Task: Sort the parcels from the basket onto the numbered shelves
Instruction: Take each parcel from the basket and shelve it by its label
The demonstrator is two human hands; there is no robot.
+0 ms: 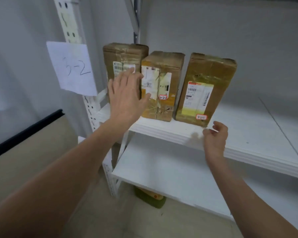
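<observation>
White metal shelf [248, 134] carries three upright brown taped cardboard parcels [162, 66]. The left hand's [126, 93] straight, spread fingers hide much of the leftmost parcel's [124, 52] label. The right hand's [215, 136] loosely curled, empty fingers hover just below the rightmost parcel's [210, 69] blurred sticker.

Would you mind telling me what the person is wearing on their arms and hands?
Nothing that shows: the left hand and right hand are bare, without gloves, and no ring, watch or bracelet is visible. The left forearm and right forearm are bare to the frame's edge, with no sleeve in view.
</observation>
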